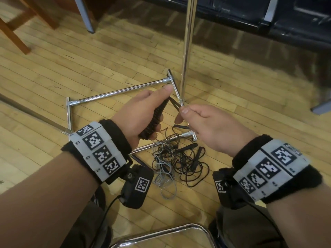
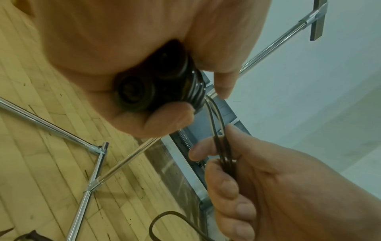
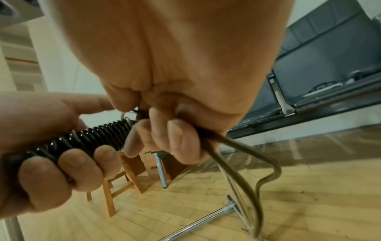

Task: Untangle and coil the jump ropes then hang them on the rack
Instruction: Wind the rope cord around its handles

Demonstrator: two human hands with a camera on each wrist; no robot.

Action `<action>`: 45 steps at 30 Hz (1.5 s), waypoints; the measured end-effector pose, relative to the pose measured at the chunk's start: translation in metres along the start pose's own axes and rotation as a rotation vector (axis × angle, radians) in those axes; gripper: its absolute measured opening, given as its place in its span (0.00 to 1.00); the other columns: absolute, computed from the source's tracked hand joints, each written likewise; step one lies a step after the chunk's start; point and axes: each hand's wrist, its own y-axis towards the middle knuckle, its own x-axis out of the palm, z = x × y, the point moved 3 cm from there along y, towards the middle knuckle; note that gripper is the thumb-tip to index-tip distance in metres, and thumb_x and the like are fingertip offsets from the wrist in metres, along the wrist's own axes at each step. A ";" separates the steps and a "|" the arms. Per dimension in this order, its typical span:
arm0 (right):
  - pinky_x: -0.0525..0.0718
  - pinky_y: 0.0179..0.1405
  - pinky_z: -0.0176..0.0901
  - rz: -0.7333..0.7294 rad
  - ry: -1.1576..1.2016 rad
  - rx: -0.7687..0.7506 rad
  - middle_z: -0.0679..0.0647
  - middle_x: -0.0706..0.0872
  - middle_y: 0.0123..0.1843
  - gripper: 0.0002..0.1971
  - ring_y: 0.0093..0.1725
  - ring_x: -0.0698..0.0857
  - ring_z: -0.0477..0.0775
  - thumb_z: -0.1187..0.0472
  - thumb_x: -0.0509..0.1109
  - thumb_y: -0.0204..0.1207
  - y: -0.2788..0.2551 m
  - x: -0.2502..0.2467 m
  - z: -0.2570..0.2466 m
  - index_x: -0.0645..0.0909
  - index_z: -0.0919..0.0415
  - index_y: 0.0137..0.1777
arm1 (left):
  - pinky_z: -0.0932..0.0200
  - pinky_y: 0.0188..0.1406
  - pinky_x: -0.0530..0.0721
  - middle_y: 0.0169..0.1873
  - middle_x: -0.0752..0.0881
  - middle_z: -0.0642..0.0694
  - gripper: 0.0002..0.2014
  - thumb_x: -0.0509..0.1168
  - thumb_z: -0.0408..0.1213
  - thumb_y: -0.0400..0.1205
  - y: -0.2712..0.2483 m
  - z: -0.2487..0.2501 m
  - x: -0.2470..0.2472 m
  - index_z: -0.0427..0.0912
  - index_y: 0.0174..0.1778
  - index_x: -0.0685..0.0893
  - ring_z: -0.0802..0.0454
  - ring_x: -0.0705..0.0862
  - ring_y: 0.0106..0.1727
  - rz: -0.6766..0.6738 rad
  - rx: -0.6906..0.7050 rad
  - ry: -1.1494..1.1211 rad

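Observation:
My left hand (image 1: 143,111) grips a pair of black jump-rope handles with black cord wound tightly round them, a ribbed bundle (image 1: 155,119) (image 3: 86,140) (image 2: 163,88). From the bundle's far end a few cord strands (image 2: 216,130) run to my right hand (image 1: 197,119), which pinches them between thumb and fingers (image 3: 156,130). The loose cord (image 3: 257,171) drops from that hand toward the floor. A tangle of black and grey ropes with black handles (image 1: 177,158) lies on the floor below both hands. The chrome rack (image 1: 187,51) stands just beyond, its base tubes (image 1: 118,91) flat on the floor.
Wooden plank floor all round. A black bench (image 1: 268,24) stands at the back right, a wooden chair leg (image 1: 14,36) at the back left, a grey metal leg (image 1: 86,17) beside it. A chrome chair frame (image 1: 161,231) curves between my knees.

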 end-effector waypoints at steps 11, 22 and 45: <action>0.76 0.31 0.39 -0.103 0.504 0.044 0.55 0.86 0.32 0.16 0.34 0.77 0.54 0.50 0.61 0.90 0.002 0.000 -0.003 0.84 0.61 0.51 | 0.58 0.19 0.76 0.32 0.81 0.45 0.15 0.73 0.60 0.84 0.000 0.005 -0.003 0.51 0.50 0.83 0.49 0.77 0.25 0.037 0.124 -0.027; 0.87 0.51 0.51 -0.214 0.182 0.023 0.45 0.93 0.43 0.09 0.41 0.88 0.47 0.53 0.65 0.89 -0.001 -0.008 0.004 0.87 0.48 0.53 | 0.59 0.19 0.81 0.32 0.84 0.40 0.15 0.69 0.57 0.86 -0.014 0.008 0.012 0.47 0.54 0.86 0.46 0.81 0.23 -0.518 0.137 0.021; 0.69 0.30 0.41 -0.059 -0.308 -0.036 0.46 0.82 0.36 0.12 0.35 0.79 0.44 0.46 0.56 0.90 -0.005 -0.001 -0.006 0.81 0.45 0.54 | 0.54 0.28 0.91 0.41 0.92 0.49 0.14 0.58 0.58 0.91 -0.004 -0.010 0.013 0.53 0.58 0.79 0.52 0.93 0.33 -0.078 0.093 0.921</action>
